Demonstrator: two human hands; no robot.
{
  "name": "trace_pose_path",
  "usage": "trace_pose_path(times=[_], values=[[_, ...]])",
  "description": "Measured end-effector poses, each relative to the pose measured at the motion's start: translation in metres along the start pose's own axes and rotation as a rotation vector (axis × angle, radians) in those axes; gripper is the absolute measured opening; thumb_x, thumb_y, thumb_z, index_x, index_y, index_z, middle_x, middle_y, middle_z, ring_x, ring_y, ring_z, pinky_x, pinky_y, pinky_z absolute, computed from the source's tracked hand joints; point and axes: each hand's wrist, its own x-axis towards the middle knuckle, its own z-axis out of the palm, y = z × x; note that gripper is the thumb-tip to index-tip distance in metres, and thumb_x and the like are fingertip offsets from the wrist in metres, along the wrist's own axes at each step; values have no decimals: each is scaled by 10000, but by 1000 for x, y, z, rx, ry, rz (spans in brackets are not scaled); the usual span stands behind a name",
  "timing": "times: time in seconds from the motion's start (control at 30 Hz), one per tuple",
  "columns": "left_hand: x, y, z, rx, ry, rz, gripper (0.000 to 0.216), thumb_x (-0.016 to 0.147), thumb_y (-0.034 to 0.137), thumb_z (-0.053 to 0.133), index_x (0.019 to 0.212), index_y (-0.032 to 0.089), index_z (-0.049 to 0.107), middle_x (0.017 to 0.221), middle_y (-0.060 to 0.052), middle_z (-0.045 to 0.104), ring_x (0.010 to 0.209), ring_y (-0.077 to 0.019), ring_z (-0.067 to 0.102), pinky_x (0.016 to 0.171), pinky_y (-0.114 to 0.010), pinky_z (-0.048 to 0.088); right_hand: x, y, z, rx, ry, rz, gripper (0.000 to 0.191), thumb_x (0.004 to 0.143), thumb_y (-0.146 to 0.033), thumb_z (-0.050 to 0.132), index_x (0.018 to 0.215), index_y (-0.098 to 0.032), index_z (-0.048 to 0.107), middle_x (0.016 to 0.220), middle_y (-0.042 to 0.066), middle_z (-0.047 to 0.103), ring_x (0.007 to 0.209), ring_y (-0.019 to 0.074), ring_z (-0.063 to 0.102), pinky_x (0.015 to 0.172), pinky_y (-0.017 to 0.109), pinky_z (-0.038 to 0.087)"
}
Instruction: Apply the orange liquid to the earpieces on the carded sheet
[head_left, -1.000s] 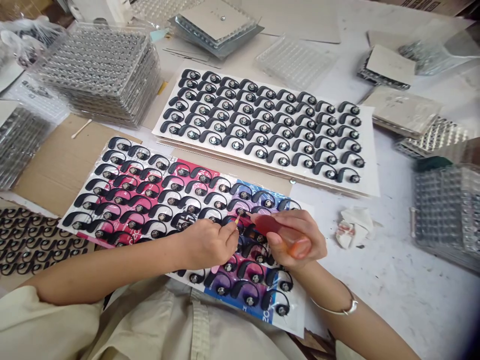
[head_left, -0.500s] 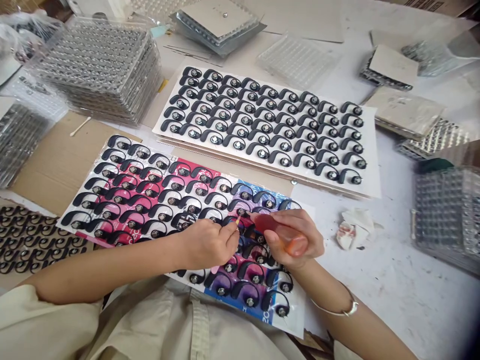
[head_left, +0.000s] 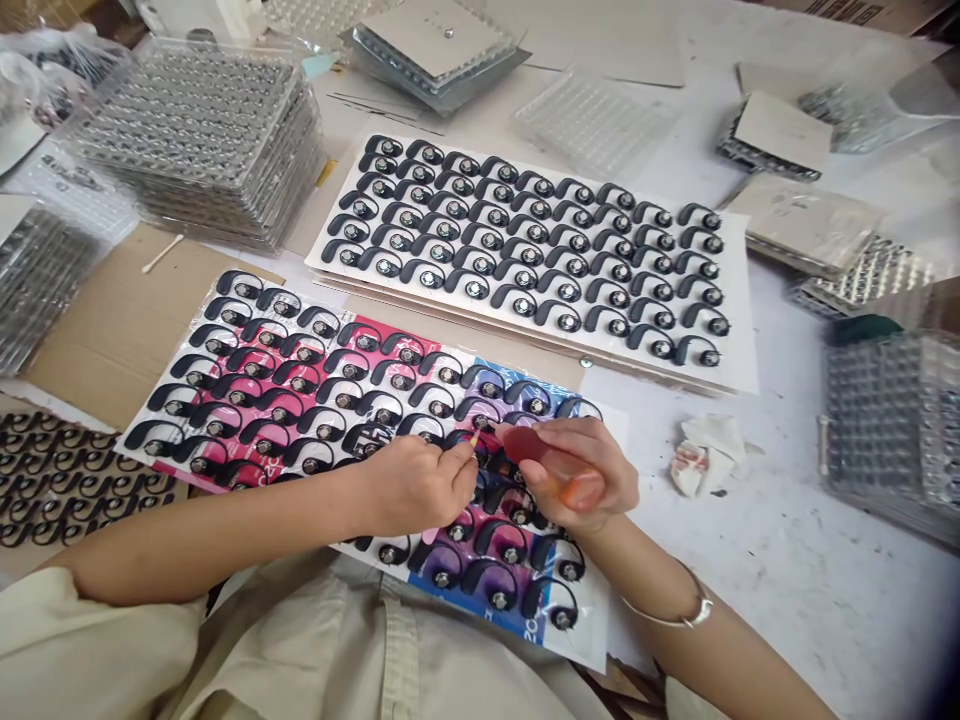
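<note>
In the head view my right hand [head_left: 592,470] is wrapped round a small squeeze bottle [head_left: 551,465] of reddish-orange liquid, its narrow end pointing left. My left hand [head_left: 424,485] is closed, with a thin pale stick tip [head_left: 475,437] showing at its fingertips; the rest of the stick is hidden. Both hands are over a printed pink, white and blue sheet [head_left: 609,600] carrying rows of black ear-hook-shaped pieces [head_left: 499,585] with round metal parts. The bottle's nozzle and the stick tip are close to one such piece [head_left: 484,422].
Behind lies a white board [head_left: 739,300] with more hook-shaped pieces. Stacked clear trays [head_left: 202,130] stand back left, other trays [head_left: 874,420] at the right. A crumpled tissue [head_left: 705,455] lies right of my hand. A cotton swab [head_left: 163,253] rests on cardboard [head_left: 97,330] at the left.
My right hand and the bottle have shifted slightly left. My left hand stays almost where it was, still with the stick.
</note>
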Motion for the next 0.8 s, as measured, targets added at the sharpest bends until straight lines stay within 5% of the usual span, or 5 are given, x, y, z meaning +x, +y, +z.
trace_pose_path(times=[0.8], values=[[0, -4, -1, -47, -20, -8, 247, 872, 72, 414, 1012, 59, 617, 1069, -181, 682, 539, -132, 638, 448, -258, 526, -6, 4, -3, -6, 47, 55, 283, 705, -255, 715, 963, -193, 619, 732, 29, 654, 585, 159, 599, 463, 286, 493]])
